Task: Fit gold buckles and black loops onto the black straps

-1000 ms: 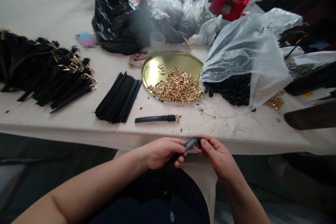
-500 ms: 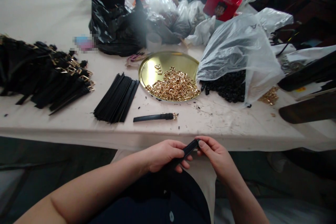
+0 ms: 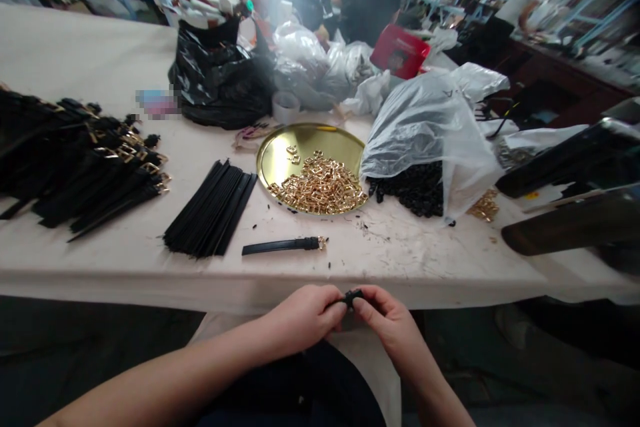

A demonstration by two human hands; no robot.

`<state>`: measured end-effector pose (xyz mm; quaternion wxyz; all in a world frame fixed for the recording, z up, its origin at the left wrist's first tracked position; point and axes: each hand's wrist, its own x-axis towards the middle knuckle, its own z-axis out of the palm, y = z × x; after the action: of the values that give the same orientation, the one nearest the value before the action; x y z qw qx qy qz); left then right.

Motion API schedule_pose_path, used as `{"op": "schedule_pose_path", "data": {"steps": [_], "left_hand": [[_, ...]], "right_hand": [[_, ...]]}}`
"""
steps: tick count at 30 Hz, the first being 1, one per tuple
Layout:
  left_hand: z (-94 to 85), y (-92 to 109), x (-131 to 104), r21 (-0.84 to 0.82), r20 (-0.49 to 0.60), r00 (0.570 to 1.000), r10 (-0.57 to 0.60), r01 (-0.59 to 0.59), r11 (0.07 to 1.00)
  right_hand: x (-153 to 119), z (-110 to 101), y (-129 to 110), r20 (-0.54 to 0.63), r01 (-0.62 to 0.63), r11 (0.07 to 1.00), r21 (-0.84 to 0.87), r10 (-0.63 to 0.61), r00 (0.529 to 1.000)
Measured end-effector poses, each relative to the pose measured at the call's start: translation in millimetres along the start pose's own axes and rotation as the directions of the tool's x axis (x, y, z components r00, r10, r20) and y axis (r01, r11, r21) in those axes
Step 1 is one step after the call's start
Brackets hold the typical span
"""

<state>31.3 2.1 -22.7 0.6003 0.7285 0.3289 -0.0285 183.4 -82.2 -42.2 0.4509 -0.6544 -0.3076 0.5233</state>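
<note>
Black strap (image 3: 353,297), in the head view, between two bare hands above a dark-clothed lap (image 3: 300,390), just short of the near edge of the cloth-covered surface (image 3: 415,253). Left hand (image 3: 320,310) with thumb and forefinger pressed together on one side of it; right hand (image 3: 385,313) close by, pinching the other side between thumb and fingertips, with only a short dark piece showing. Cannot tell the exact shape of that piece, too small and too well covered. Beyond both hands, lying on the surface, one finished strap (image 3: 280,247) with a gold buckle (image 3: 322,244) towards the right. Farther left, a bundle of plain straps (image 3: 210,210), then a pile of buckled straps (image 3: 100,153). Behind the finished strap, a brass-coloured tray (image 3: 273,150) bearing a heap of gold buckles (image 3: 325,183); to its right, small black pieces (image 3: 413,190) partly under a clear plastic bag (image 3: 425,120). Main risk, by judgement: loss of the strap from so small a pinch, with a fall to the lap or lower for want of any support beneath. Possible too: a twist or crease from uneven pull between close grips, or crooked work hidden behind the thumbs. Likewise possible: buckles spilled over the low tray rim by a careless sleeve-height reach, or stray crumbs (image 3: 367,227) caught on black material.
</note>
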Motion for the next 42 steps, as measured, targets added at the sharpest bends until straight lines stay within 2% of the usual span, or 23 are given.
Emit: {"op": "schedule_pose_path", "data": {"steps": [4, 6, 10, 14, 18, 21, 23, 24, 26, 27, 28, 29, 30, 32, 34, 37, 39, 42], "left_hand": [[-11.0, 0, -9, -0.051, 0.069, 0.998, -0.011, 0.014, 0.999], [-16.0, 2, -11, -0.014, 0.017, 1.0, 0.009, -0.009, 1.0], [-22.0, 1, -7, 0.056, -0.139, 0.986, 0.091, -0.084, 0.995], [-25.1, -9, 2, 0.047, -0.157, 0.984, 0.084, -0.077, 0.996], [-33.8, -14, 9, 0.016, -0.224, 0.974, 0.036, -0.033, 0.999], [-46.4, -14, 12, -0.03, -0.233, 0.968, 0.09, -0.1, 0.995], [-54.1, -15, 12, -0.108, -0.246, 0.964, 0.096, -0.126, 0.986], [-56.8, -16, 13, -0.182, -0.248, 0.967, 0.064, -0.111, 0.977], [-59.1, -17, 14, -0.387, -0.214, 0.976, -0.041, -0.046, 0.921], [-59.0, -17, 15, -0.489, -0.18, 0.98, -0.089, -0.01, 0.872], [-58.2, -16, 16, -0.57, -0.152, 0.981, -0.124, 0.016, 0.821], [-57.2, -14, 16, -0.622, -0.133, 0.981, -0.143, 0.029, 0.782], [-56.0, -13, 16, -0.649, -0.13, 0.98, -0.149, 0.03, 0.76], [-54.0, -10, 15, -0.663, -0.146, 0.977, -0.155, 0.02, 0.748], [-52.4, -9, 13, -0.667, -0.161, 0.973, -0.165, 0.016, 0.745], [-50.2, -10, 9, -0.668, -0.184, 0.97, -0.156, -0.007, 0.744], [-49.4, -11, 9, -0.652, -0.214, 0.968, -0.129, -0.043, 0.757], [-50.8, -6, 13, -0.617, -0.279, 0.955, -0.102, -0.097, 0.781]], "right_hand": [[4, -2, -3, -0.076, -0.025, 0.993, 0.119, 0.034, 0.997], [7, 2, -4, -0.083, -0.023, 0.987, 0.159, 0.037, 0.996], [13, 17, -10, -0.003, -0.03, 0.976, 0.218, 0.032, 0.999], [26, 31, -16, 0.059, -0.06, 0.971, 0.231, 0.048, 0.997], [43, 36, -11, 0.107, -0.083, 0.959, 0.273, 0.056, 0.993], [54, 30, -12, 0.204, -0.088, 0.954, 0.287, 0.029, 0.979], [66, 21, -24, 0.233, -0.041, 0.971, 0.235, -0.016, 0.972], [74, 15, -34, 0.202, 0.013, 0.983, 0.184, -0.05, 0.978], [99, 7, -57, 0.025, 0.178, 0.984, -0.008, -0.178, 0.984], [115, 5, -68, -0.062, 0.262, 0.951, -0.164, -0.275, 0.959], [131, 4, -77, -0.104, 0.343, 0.878, -0.335, -0.396, 0.912], [148, 5, -85, -0.072, 0.402, 0.782, -0.476, -0.491, 0.868], [164, 7, -90, -0.004, 0.439, 0.705, -0.557, -0.531, 0.847], [188, 13, -94, 0.067, 0.475, 0.658, -0.584, -0.544, 0.836], [202, 17, -93, 0.075, 0.483, 0.676, -0.556, -0.538, 0.84], [203, 14, -88, 0.011, 0.473, 0.724, -0.503, -0.541, 0.841], [194, 7, -86, -0.049, 0.451, 0.776, -0.441, -0.522, 0.851], [166, -1, -84, -0.093, 0.398, 0.868, -0.296, -0.441, 0.893]]}}
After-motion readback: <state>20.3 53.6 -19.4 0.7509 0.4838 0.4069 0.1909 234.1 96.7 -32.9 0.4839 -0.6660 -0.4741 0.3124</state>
